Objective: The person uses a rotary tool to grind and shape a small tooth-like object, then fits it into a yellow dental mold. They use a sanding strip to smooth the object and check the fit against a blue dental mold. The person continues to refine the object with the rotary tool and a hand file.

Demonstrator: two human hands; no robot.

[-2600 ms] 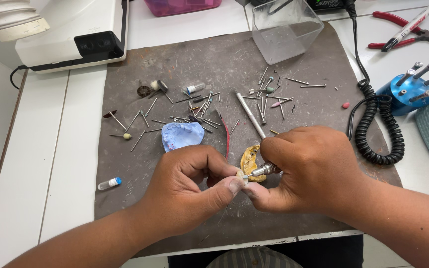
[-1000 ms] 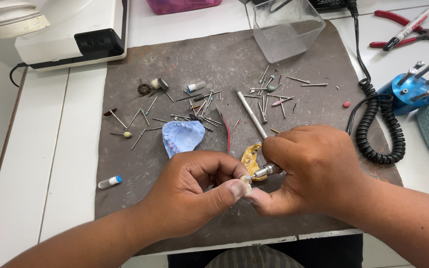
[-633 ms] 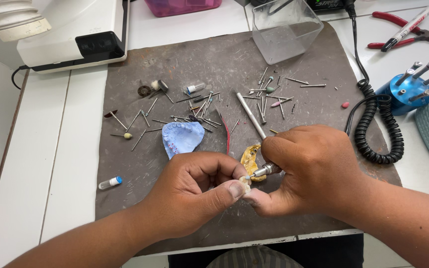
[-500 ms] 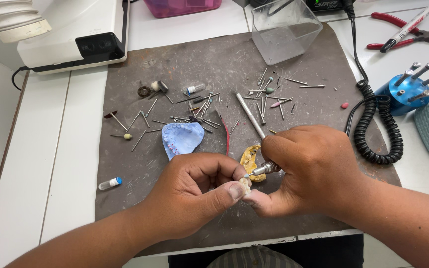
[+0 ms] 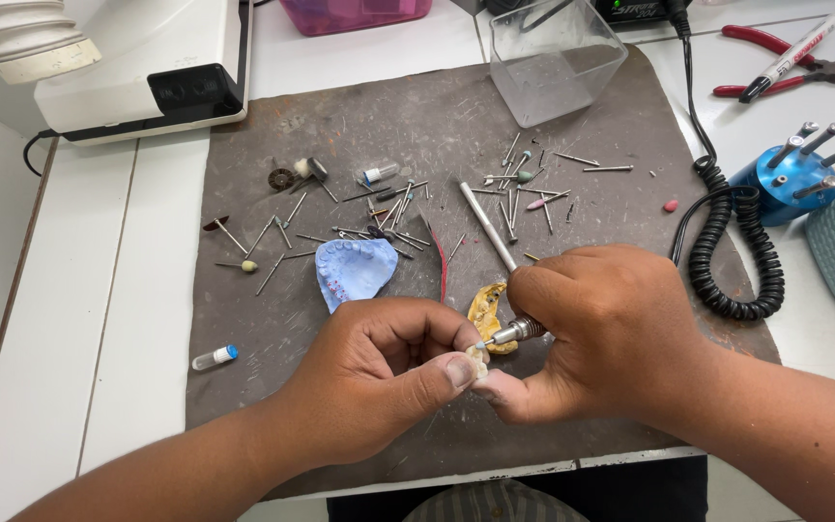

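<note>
Left hand [image 5: 379,382] near the mat's [image 5: 273,338] front edge, thumb and fingers pressed together on a small pale piece [image 5: 478,360]. Right hand [image 5: 601,333] just beside it, thumb tips touching, closed around a handpiece [image 5: 514,332]; its tip touches the piece.

Just behind the hands: yellow cast [image 5: 485,309], partly hidden by the handpiece. Blue cast [image 5: 353,270] to its left, near mat centre. A long metal rod [image 5: 487,226] lies diagonally behind the yellow cast.

Small vial with blue cap [image 5: 215,358] near the mat's left edge.

Mid-mat: loose burs [image 5: 388,213] scattered, more toward the right half. Small pink bit [image 5: 671,206] near the right edge.

Black coiled cord [image 5: 727,261] crosses the mat's right edge. Blue bur stand [image 5: 790,179] off the mat at right.

Far edge: clear box [image 5: 555,60] on the mat's back edge. White machine [image 5: 137,68] at back left. Red pliers [image 5: 775,66] and a marker [image 5: 790,58] at back right.
</note>
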